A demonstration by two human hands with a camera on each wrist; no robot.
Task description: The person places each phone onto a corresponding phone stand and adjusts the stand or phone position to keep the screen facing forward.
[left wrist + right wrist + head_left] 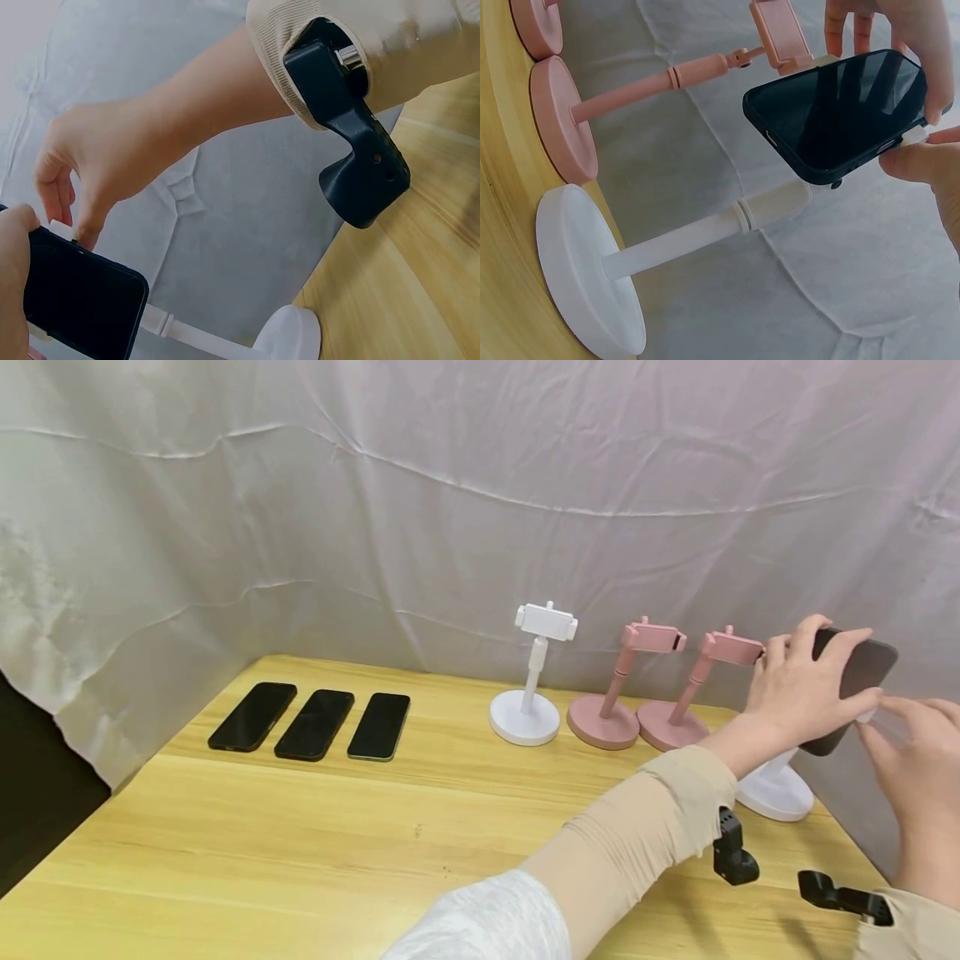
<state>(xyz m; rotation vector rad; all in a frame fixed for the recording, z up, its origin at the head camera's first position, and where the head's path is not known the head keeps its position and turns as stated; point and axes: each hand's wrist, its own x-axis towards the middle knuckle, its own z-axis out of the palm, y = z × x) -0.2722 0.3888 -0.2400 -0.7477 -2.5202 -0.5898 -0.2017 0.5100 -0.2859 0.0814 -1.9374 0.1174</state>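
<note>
A black smartphone [862, 681] sits slanted in the holder on top of a white phone stand [776, 789] at the far right. My left hand [806, 685] grips the phone, fingers spread across it and thumb at its lower edge. At that same edge, my right hand [918, 752] pinches the holder's small white clamp [63, 229] between thumb and fingers. The right wrist view shows the phone's dark screen [832, 112], with the stand's white post [705, 236] below. Most of the holder is hidden behind the phone and hands.
Left of the hands stand two pink phone stands [603, 722] [672, 725] and another white stand [525, 718]. Three black phones [253, 717] [315, 724] [379, 727] lie in a row on the left of the wooden table [337, 860]. A grey curtain [450, 552] hangs behind.
</note>
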